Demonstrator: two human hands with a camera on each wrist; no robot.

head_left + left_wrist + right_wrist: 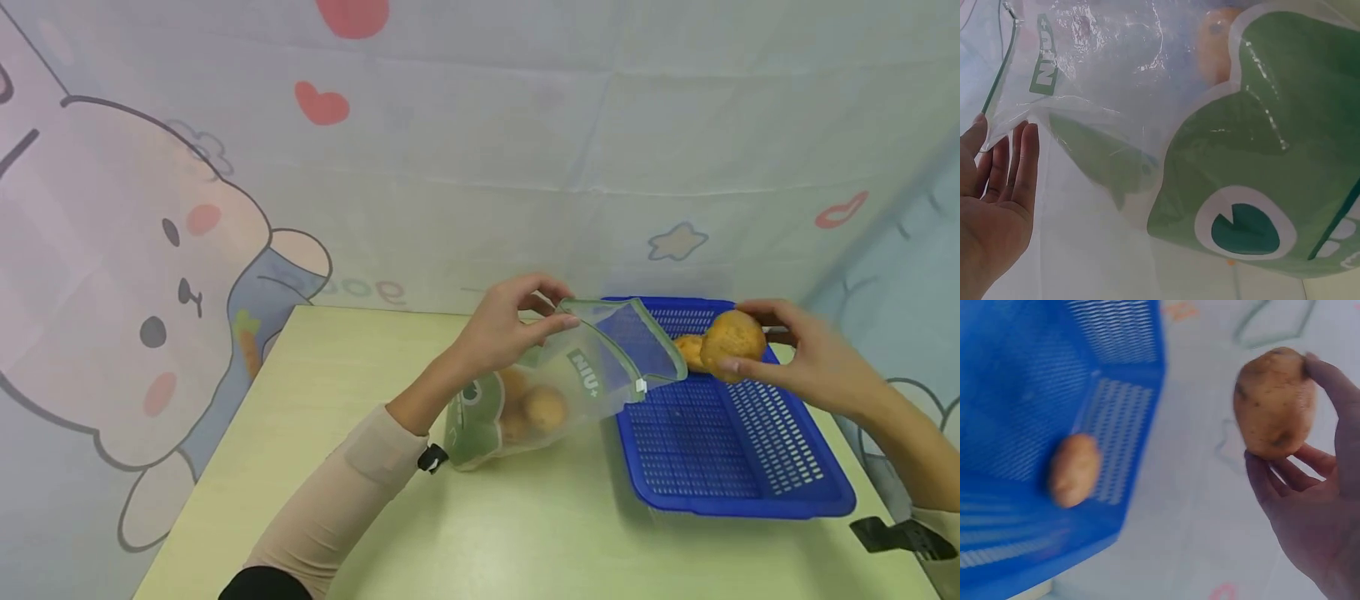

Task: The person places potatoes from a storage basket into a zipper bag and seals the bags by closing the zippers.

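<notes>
Seen from the head camera, a person's left hand (510, 325) pinches the upper rim of a clear plastic zip bag printed with a green cartoon face (540, 387), holding its mouth lifted open above the pale yellow-green surface (315, 400); several round brown potatoes (534, 408) lie inside the bag, whose lower end rests on the surface. Just beside the bag stands a blue perforated plastic basket (735, 450), with the bag's open mouth reaching over its near-left corner. The right hand (806, 358) is curled round a large brown potato (733, 343), held above the basket's far end, while a smaller potato in the basket (690, 350) lies just behind it. A pastel cloth with a cartoon rabbit, hearts and a star (150, 292) hangs behind the surface. From the left wrist camera, the left hand (997, 187) shows straight fingertips touching the folded bag edge, with the thumb on the edge's other side; the bag (1210, 156) fills the frame, its green face and dark eye uppermost. From the right wrist camera, the right hand (1316, 512) grips the large potato (1275, 403) between thumb and fingers, well apart from the basket (1035, 375), where the smaller potato (1074, 470) rests against a mesh wall.
</notes>
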